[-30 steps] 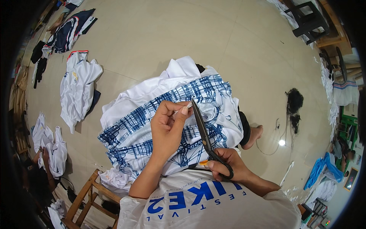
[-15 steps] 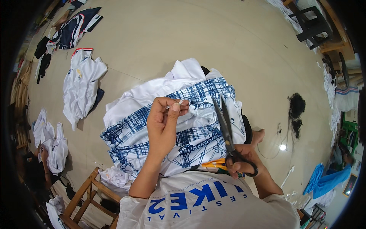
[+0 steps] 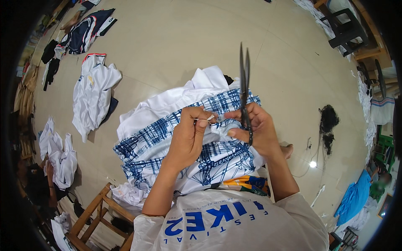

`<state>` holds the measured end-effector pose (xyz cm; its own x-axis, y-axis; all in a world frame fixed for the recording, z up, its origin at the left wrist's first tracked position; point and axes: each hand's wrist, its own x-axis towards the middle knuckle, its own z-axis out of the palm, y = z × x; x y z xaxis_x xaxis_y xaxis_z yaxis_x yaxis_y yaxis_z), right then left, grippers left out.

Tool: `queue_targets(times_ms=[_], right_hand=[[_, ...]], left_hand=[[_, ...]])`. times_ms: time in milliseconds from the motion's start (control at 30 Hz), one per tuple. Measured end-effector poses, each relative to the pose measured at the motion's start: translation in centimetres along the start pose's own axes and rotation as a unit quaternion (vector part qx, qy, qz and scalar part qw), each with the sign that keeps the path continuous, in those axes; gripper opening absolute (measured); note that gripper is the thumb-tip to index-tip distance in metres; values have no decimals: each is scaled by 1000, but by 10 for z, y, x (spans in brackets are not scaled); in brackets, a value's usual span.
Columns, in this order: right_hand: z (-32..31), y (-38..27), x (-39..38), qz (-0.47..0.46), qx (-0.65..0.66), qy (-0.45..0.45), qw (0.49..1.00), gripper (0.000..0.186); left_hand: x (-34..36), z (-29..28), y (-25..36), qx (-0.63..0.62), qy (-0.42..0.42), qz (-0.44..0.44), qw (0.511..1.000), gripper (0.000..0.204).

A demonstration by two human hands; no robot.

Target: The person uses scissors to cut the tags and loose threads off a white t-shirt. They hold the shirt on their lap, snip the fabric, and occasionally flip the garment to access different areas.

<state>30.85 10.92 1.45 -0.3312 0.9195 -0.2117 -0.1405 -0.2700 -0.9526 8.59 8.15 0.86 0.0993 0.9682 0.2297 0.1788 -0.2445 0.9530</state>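
Across my lap lies a white garment with blue criss-cross print [image 3: 140, 146], over a plain white cloth [image 3: 161, 103]. My left hand [image 3: 187, 136] is closed in a pinch on a thin white thread at the middle of the garment. Close beside it on the right, my right hand [image 3: 261, 129] holds a pair of dark scissors [image 3: 245, 90], blades pointing away from me and nearly together. The thumb and forefinger of that hand reach toward a gathered fold of the garment near the left fingertips. Whether they grip the fold is hard to see.
A wooden stool [image 3: 97, 209] stands at the lower left, near a person [image 3: 48, 184] handling white cloth. On the floor lie a white shirt [image 3: 92, 90], a dark jersey [image 3: 86, 33] and a tangle of black thread [image 3: 328, 121]. A black plastic chair [image 3: 346, 35] is at upper right.
My right hand has come up from near my lap to beside the left hand, bringing the scissors along. The blades now point straight away from me, beyond the cloth. The left hand has shifted slightly right.
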Motion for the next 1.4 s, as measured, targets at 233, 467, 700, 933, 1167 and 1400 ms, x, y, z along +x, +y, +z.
queue_targets(times_ms=[233, 467, 700, 933, 1167, 1400], right_hand=[[11, 1, -5, -62, -120, 83, 987, 42], [6, 4, -28, -233, -391, 225, 861, 39], [3, 20, -91, -181, -442, 93, 873, 44], [23, 21, -112, -11, -302, 42, 952, 36], [13, 10, -116, 111, 50, 20, 992, 34], [-18, 0, -137, 259, 212, -125, 934, 48]], left_hand=[[-6, -4, 22, -5, 9, -133, 991, 13], [-34, 18, 20, -71, 9, -121, 990, 10], [-57, 31, 18, -186, 39, -232, 954, 21], [-74, 17, 14, -132, 77, -164, 974, 18], [-68, 14, 19, -292, 68, -272, 914, 15], [-58, 22, 17, -385, 132, -236, 883, 12]])
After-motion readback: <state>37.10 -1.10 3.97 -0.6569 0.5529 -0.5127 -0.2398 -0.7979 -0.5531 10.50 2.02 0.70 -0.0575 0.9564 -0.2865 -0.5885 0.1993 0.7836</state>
